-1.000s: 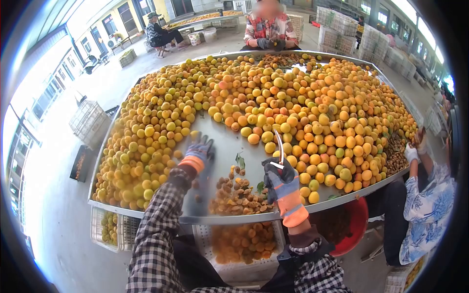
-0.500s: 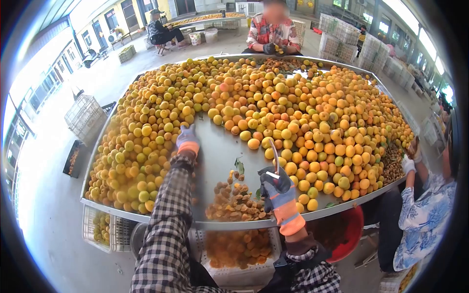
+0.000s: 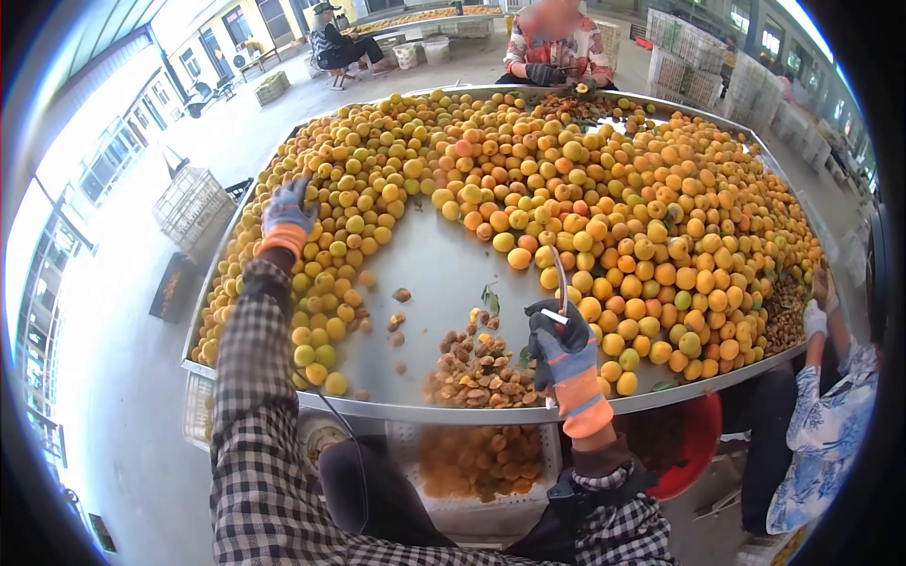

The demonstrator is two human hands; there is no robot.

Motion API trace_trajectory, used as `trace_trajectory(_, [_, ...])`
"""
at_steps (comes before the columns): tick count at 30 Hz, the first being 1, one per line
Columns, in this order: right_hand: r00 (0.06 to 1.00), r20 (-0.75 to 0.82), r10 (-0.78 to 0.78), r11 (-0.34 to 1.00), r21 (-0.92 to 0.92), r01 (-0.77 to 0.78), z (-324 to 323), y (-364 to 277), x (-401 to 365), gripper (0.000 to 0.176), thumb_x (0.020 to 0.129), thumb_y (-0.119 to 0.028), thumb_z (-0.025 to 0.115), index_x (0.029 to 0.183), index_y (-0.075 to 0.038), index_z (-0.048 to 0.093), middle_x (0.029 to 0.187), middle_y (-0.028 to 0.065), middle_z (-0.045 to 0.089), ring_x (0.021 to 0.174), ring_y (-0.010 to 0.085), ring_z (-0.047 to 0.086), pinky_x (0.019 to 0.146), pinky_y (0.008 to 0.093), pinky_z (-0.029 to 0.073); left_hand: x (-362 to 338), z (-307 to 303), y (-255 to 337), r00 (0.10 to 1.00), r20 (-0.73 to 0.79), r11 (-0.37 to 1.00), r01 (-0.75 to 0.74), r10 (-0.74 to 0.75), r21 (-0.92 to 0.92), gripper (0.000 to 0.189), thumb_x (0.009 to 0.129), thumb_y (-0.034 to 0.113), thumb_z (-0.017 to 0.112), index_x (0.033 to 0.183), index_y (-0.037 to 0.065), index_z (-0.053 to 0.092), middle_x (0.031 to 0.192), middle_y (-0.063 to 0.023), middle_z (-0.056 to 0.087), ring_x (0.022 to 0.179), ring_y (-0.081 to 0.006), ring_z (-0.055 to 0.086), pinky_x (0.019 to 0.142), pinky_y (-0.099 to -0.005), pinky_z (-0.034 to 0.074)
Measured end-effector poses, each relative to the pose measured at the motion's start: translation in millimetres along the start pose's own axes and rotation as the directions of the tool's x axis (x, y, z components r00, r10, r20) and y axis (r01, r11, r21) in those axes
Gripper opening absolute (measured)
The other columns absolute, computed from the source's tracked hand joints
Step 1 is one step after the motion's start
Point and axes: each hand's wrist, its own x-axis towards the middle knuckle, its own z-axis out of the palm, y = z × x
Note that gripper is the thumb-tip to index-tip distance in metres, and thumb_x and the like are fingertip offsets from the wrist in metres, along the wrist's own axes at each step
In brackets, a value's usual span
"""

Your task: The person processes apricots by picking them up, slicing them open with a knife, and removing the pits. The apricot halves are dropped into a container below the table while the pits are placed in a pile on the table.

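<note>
My left hand (image 3: 288,219), in a grey and orange glove, lies on the heap of apricots (image 3: 354,189) at the left, fingers apart. My right hand (image 3: 569,363), gloved alike, is closed round a thin curved tool (image 3: 561,274) whose tip points up. Beside it, near the table's front edge, sits a pile of brown pits (image 3: 481,373). A green leaf (image 3: 490,300) and a few loose pits lie on the metal surface. More apricots (image 3: 679,255) cover the table's right half.
The metal table's rim (image 3: 425,411) runs in front of me. Below are a crate of pitted fruit (image 3: 491,462) and a red basin (image 3: 694,453). A person (image 3: 557,47) works across the table, another (image 3: 821,415) at the right. White crates (image 3: 192,208) stand left.
My left hand has moved left and up over the apricots, and part of the left heap has shifted, baring more metal. The view has shifted; my right hand still holds the tool.
</note>
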Motion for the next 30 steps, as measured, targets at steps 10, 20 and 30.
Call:
trace_trajectory(10, [0.994,-0.090,-0.060,0.989,-0.142,0.047,-13,-13,-8,0.015,0.086,-0.005,0.063,0.102,-0.005,0.061,0.076,-0.0033,0.058,0.060,0.0020,0.048,0.052,0.0179,0.038,-104,15,95,0.853,0.385,0.892,-0.179,0.351,-0.416,0.037,0.081,0.014,0.061,0.117,0.013,0.057,0.116,-0.0139,0.056,0.107,-0.0342,0.053,0.091,-0.0414,0.044])
trace_trajectory(20, [0.966,-0.103,0.238,-0.029,-0.995,-0.099,-53,14,3,0.028,0.085,-0.016,0.051,0.111,-0.011,0.062,0.114,0.0155,0.063,0.106,0.0309,0.060,0.091,0.0395,0.048,-139,-33,205,0.800,0.515,0.929,-0.135,0.307,-0.344,0.045,0.090,0.035,0.053,0.132,0.021,0.047,0.141,-0.0121,0.041,0.128,-0.0361,0.039,0.101,-0.0456,0.039])
trace_trajectory(30, [0.997,-0.031,-0.066,-0.146,-0.988,-0.040,-74,25,33,0.032,0.085,-0.017,0.053,0.116,-0.015,0.058,0.109,0.0126,0.063,0.104,0.0313,0.060,0.084,0.0420,0.049,-192,-39,178,0.557,0.783,0.946,-0.015,0.277,-0.324,0.044,0.085,0.033,0.058,0.126,0.017,0.053,0.123,-0.0163,0.053,0.115,-0.0374,0.050,0.098,-0.0432,0.041])
